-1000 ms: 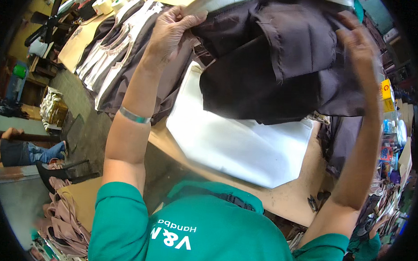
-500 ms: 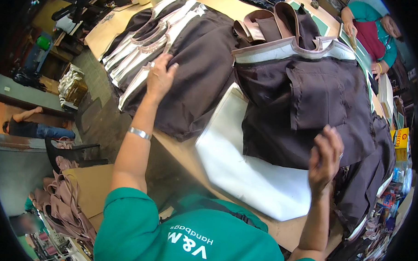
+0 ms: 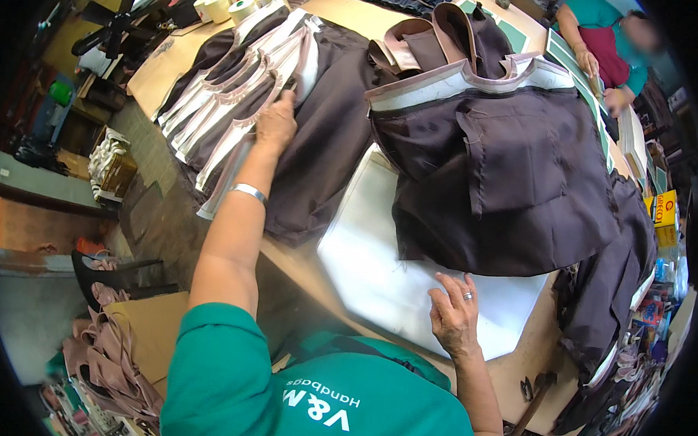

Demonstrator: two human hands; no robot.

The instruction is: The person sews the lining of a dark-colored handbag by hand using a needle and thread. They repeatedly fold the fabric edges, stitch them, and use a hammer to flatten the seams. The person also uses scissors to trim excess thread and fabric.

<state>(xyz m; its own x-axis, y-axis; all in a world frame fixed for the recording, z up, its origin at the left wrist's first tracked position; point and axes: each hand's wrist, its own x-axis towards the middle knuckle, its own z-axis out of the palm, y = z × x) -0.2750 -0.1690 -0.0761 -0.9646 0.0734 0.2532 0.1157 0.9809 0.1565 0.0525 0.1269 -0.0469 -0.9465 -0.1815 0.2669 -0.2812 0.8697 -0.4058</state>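
My left hand point(image 3: 277, 125) reaches over a stack of dark brown fabric panels point(image 3: 329, 133) with white and pinkish edge strips. Its fingers are closed at the edge of the top panel, with some of the fingertips hidden. Held over a large white sheet point(image 3: 385, 285), my right hand point(image 3: 455, 318) has its fingers apart and slightly bent, with a ring on one of them, and holds nothing. Beyond it lies a dark brown sewn fabric piece point(image 3: 512, 177) with a pocket and a white band along its far edge. It partly covers the white sheet.
Rolls of pale tape point(image 3: 245, 9) stand at the table's far left. More dark fabric point(image 3: 620, 266) hangs at the right, near a yellow box point(image 3: 663, 217). Scissors point(image 3: 539, 390) lie by the near edge. A co-worker point(image 3: 601, 42) is at the far right.
My left hand has gone from spread fingers to closed ones at the stack's edge. My right hand has moved left and nearer, off the dark piece to above the white sheet.
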